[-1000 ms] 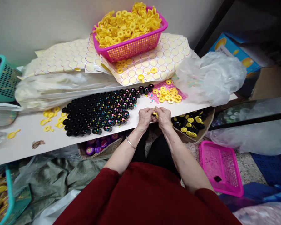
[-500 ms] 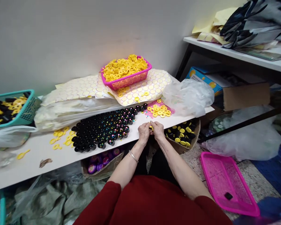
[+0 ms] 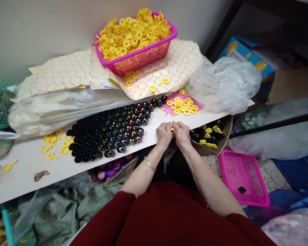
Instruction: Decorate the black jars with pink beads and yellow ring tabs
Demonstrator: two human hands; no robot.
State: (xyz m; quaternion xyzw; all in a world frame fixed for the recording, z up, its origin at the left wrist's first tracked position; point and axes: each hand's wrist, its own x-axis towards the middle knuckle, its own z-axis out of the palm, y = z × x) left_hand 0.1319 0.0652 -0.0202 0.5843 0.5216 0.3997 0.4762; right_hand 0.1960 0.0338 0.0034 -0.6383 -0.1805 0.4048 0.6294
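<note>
My left hand (image 3: 164, 134) and my right hand (image 3: 182, 134) meet at the table's front edge, fingers closed together on a small yellow cap (image 3: 172, 129). Most of the cap is covered by the fingertips, and I cannot tell whether a black cup is joined to it. Left of my hands stand rows of small black cups (image 3: 110, 131), several with coloured beads in them. Just beyond my hands, loose yellow ring pieces (image 3: 182, 105) lie on a patch of tiny pink beads (image 3: 167, 110). Below my right hand, a cardboard box (image 3: 227, 135) holds black pieces with yellow caps.
A pink basket (image 3: 141, 58) heaped with yellow rings stands on printed sticker sheets (image 3: 186, 56) at the back. Clear plastic bags (image 3: 227, 83) lie at the right. A box of purple pieces (image 3: 115, 167) is under the table. A pink tray (image 3: 246, 174) rests on the floor.
The view has moved closer and tilted down, so the table looks larger. My hands stay together at the table edge, still closed on the yellow cap.
</note>
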